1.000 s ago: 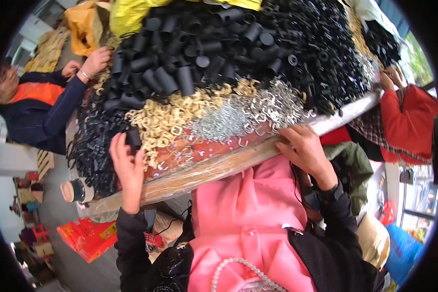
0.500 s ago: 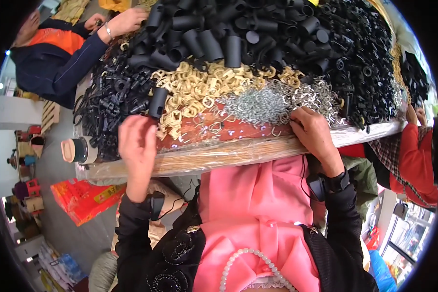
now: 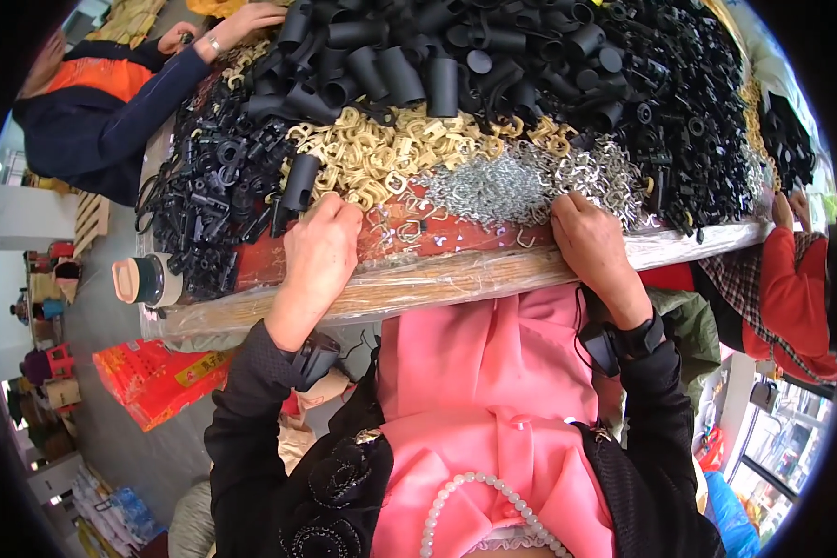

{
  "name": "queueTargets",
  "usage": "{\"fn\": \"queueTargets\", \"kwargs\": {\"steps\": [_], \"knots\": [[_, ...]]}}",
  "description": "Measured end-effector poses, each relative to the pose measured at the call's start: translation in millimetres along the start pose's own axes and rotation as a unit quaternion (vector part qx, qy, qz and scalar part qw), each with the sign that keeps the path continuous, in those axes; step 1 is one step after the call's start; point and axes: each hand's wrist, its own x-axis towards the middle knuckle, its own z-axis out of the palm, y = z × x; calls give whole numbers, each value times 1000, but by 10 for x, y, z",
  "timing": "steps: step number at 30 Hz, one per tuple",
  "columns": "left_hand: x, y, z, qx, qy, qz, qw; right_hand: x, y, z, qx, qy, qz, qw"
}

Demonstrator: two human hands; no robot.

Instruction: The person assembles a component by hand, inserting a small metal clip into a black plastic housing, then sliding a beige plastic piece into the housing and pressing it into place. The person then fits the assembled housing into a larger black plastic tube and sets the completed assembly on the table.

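My left hand is closed, its fingertips at the near edge of a heap of cream plastic rings. What it pinches, if anything, is hidden behind the fingers. Just beyond it a black plastic tube with a hole in its side leans on the heap. My right hand is closed too, thumb and fingers pressed together beside a pile of tiny silvery metal parts and some bent metal hooks. Its fingers hide whatever is in them. A few loose hooks lie on the red tabletop between my hands.
Large black tubes are heaped at the back, with small black parts at left and more at right. A round container stands at the left corner. The wooden table edge is film-wrapped. Co-workers sit at left and right.
My left hand has moved right from the table's left part to the cream rings, and its fingers have closed. My right hand stays by the metal parts.
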Motion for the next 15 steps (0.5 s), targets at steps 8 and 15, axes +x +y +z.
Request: {"fn": "queueTargets", "kwargs": {"steps": [8, 15], "knots": [[-8, 38, -44, -49, 25, 28, 998, -35, -13, 9, 37, 27, 17, 999], [208, 607, -30, -237, 79, 150, 956, -53, -341, -305, 424, -29, 6, 905]]}}
